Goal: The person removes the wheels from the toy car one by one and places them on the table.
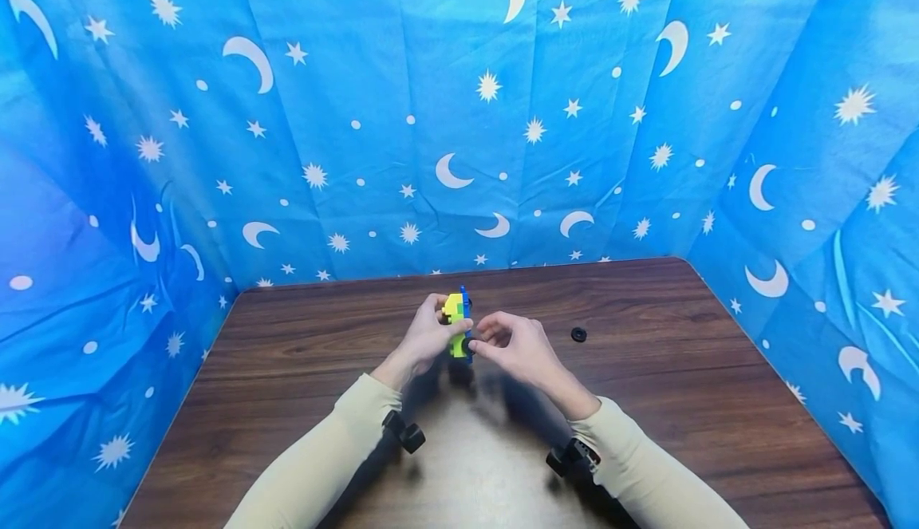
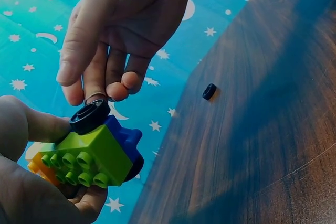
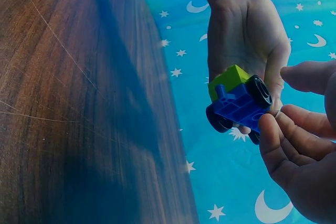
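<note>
My left hand (image 1: pixel 429 333) grips a small toy car (image 1: pixel 456 329) made of building blocks and holds it raised over the table. Lime-green and yellow studded blocks (image 2: pixel 73 163) sit on a blue chassis (image 3: pixel 239 107) with black wheels. One black wheel (image 2: pixel 89 116) faces up beside the left thumb. The right hand (image 1: pixel 522 347) is close to that wheel, its fingers loosely bent. A fingertip (image 2: pixel 95 94) is right at the wheel's rim, while the right thumb stands apart from it. A loose black tyre (image 1: pixel 578 335) lies on the table, right of the hands.
The dark wood-grain table (image 1: pixel 689 377) runs back to a blue cloth (image 1: pixel 402 114) printed with moons and stars, which encloses the back and both sides. Black wrist cameras (image 1: pixel 404 432) sit at both sleeve cuffs.
</note>
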`<state>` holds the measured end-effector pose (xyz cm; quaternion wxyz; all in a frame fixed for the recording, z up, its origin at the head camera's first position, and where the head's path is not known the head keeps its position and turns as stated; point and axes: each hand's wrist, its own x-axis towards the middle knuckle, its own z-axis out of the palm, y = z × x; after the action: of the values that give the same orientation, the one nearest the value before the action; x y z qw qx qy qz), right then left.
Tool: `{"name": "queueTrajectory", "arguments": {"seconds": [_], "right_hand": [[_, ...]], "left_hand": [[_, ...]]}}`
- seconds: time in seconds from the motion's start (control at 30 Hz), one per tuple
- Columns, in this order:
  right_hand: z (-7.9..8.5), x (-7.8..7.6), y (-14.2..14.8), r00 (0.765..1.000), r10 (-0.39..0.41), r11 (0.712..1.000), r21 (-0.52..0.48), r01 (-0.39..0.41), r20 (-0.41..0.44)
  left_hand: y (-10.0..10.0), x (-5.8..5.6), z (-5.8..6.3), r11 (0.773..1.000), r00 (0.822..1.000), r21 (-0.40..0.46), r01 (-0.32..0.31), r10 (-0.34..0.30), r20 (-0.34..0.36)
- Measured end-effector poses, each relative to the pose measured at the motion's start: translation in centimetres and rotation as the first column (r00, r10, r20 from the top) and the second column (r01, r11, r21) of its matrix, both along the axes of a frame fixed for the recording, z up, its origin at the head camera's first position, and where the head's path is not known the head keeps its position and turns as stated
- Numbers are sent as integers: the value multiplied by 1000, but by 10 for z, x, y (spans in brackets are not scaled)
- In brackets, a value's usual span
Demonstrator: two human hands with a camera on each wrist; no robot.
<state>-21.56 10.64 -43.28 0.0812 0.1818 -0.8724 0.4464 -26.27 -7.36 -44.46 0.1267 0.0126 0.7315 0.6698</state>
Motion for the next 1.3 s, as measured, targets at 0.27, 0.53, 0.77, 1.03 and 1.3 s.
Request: {"name": "queueTrajectory", "arguments": {"seconds": [0.27,0.53,0.77,1.03,1.3], "right_hand": [[-6,-3,-3,1000,1,1000,3,-1,4],[-6,-4,-6,1000,-11,1000,26,10,17],[-8,-5,-8,999,-21,999,39,19,44],[-9,-4,-10,996,-42,998,47,39,79],[-8,-2,-13,994,-56,998,35,53,98]], "left_hand": [[-1,0,0,1000,1000,5,-15,15,-4],[-2,1,3,1000,1000,-6,-23,23,-9],[-2,0,3,1000,999,-5,-18,18,-30],[-2,1,2,1000,1000,-13,-8,7,-25],[-3,2,4,1000,1000,-22,-4,3,-20]]}}
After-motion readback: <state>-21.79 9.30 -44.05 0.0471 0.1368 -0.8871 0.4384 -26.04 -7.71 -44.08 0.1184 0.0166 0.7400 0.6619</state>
